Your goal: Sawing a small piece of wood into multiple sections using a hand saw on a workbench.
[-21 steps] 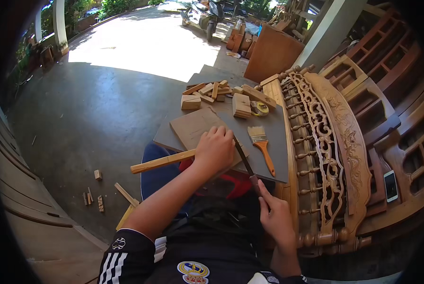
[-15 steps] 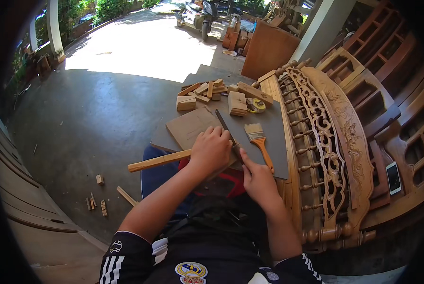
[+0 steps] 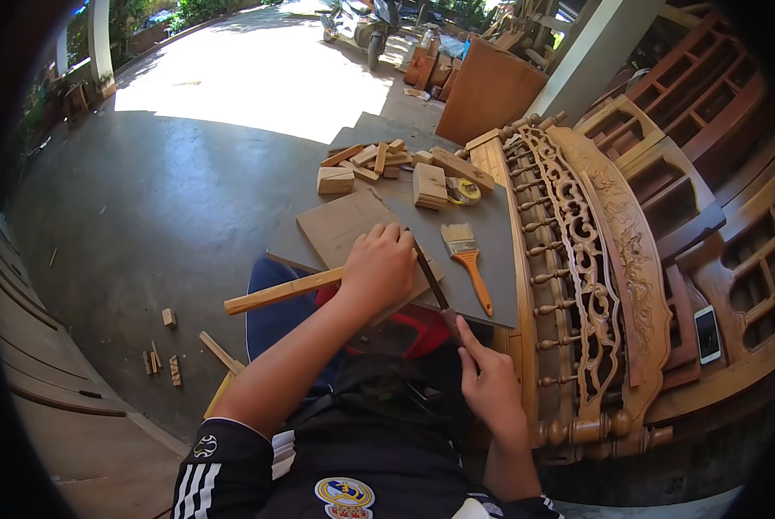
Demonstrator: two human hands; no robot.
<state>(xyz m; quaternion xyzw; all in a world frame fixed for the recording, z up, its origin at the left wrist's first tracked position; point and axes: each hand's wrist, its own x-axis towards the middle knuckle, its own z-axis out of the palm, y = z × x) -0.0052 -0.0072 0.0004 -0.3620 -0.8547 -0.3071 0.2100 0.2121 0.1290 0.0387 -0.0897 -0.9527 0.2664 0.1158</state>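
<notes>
My left hand grips a light wooden stick, which angles out to the left over a brown board on the grey table top. My right hand holds the handle of a long, dark, narrow file, whose blade runs up beside my left hand's fingers at the board's right part. To the right lies a paintbrush with an orange handle. Wood blocks and a yellow tape measure rest toward the back.
Carved wooden panels lean along the right, with a white phone among them. Small offcuts lie on the floor at left. A scooter and a wooden sheet stand beyond the table.
My right hand pushed the file forward half a second ago and has since drawn it back toward me. My left hand keeps its grip; the view has shifted slightly.
</notes>
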